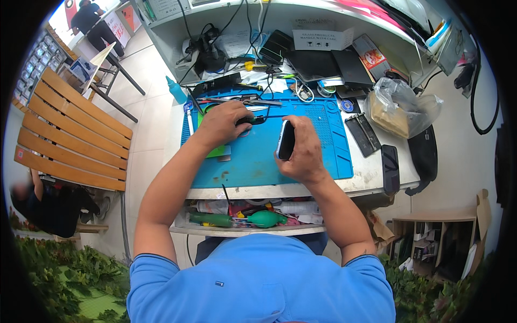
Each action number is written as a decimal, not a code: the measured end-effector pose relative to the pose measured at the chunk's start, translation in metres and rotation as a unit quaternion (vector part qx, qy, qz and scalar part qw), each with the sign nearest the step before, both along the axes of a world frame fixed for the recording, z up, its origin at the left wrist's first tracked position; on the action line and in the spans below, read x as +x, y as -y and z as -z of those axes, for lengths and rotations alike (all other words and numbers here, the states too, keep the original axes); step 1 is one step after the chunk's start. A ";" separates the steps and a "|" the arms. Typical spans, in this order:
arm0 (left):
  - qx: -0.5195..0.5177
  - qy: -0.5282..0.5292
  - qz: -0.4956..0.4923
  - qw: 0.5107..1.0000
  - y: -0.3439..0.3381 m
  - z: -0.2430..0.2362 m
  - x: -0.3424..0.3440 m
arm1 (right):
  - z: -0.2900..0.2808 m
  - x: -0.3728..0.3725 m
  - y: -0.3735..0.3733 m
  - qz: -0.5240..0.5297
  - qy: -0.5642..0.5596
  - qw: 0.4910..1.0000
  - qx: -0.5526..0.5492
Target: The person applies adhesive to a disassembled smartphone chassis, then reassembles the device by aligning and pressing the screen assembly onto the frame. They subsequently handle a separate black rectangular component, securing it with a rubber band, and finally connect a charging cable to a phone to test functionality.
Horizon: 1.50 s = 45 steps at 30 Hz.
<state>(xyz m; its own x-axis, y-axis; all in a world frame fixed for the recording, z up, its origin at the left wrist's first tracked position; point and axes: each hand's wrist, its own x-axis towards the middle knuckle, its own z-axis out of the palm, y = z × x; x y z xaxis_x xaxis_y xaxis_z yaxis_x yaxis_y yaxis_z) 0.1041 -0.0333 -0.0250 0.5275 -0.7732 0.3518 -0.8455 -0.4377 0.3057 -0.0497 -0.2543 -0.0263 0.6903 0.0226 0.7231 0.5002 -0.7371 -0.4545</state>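
My right hand (307, 151) is closed around a smartphone (287, 141), held tilted on edge above the blue work mat (253, 164). The phone has a dark face and a light frame. To its left, my left hand (222, 121) grips a black-handled tool (258, 119) with a thin shaft. That shaft reaches right, close to the phone's upper end; whether they touch I cannot tell. Part of the tool is hidden by my left fingers. Beneath my left wrist lies a bright green piece (219, 152) on the mat.
Tweezers and other hand tools (253, 101) lie along the mat's far edge, beside a blue bottle (175, 90). On the right are an opened phone part (363, 134), another phone (390, 168) and a plastic bag (401, 107). An open drawer (247, 229) holds a green blower bulb (266, 218).
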 end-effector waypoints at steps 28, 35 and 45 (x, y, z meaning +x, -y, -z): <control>0.059 -0.097 -0.005 0.994 0.000 -0.014 0.004 | 0.008 -0.002 0.006 -0.032 0.004 0.997 0.067; -0.006 0.030 -0.007 1.000 0.011 -0.012 0.062 | 0.009 0.008 0.010 -0.010 0.066 0.996 0.055; 0.075 -0.046 0.030 0.996 -0.006 -0.040 -0.011 | 0.019 0.006 0.015 0.027 0.049 0.997 0.052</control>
<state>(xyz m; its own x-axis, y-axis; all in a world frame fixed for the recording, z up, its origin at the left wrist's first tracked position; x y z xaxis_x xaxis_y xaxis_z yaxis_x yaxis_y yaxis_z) 0.0932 -0.0272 0.0149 0.5035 -0.8446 0.1821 -0.8428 -0.4337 0.3186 -0.0441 -0.2691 -0.0450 0.6141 -0.0911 0.7840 0.5068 -0.7160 -0.4801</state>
